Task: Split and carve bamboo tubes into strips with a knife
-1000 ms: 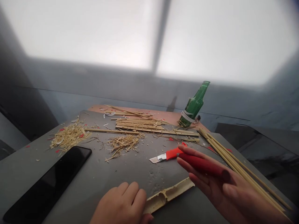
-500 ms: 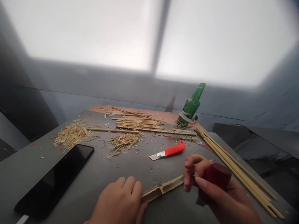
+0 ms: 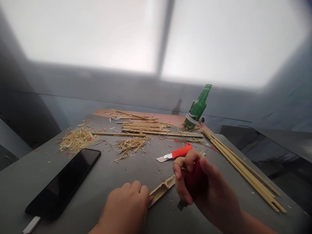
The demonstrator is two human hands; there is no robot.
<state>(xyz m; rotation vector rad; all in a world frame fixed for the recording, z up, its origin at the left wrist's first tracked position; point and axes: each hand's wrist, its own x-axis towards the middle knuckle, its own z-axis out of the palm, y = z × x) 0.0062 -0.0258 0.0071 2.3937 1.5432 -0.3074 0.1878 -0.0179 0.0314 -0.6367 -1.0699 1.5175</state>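
Note:
At the front centre, my left hand (image 3: 128, 206) is closed round the near end of a split, hollow bamboo strip (image 3: 161, 191). The strip slants away to the upper right, passing behind my right hand (image 3: 202, 185). That hand is wrapped round a dark red handle (image 3: 197, 177), and a short dark blade (image 3: 182, 204) pokes out below its fingers. Just beyond my right hand lies a red utility knife (image 3: 181, 151), its blade pointing left.
A black phone (image 3: 65, 182) with a white cable lies at left. Behind are shavings (image 3: 76, 139) and a stack of thin sticks (image 3: 143, 127). A green bottle (image 3: 197, 110) leans at the back right; long bamboo strips (image 3: 241, 169) lie along the right side.
My right hand has moved left and slightly up with the red handle, now covering the strip's middle. The far end of the strip has swung up. The view has shifted slightly.

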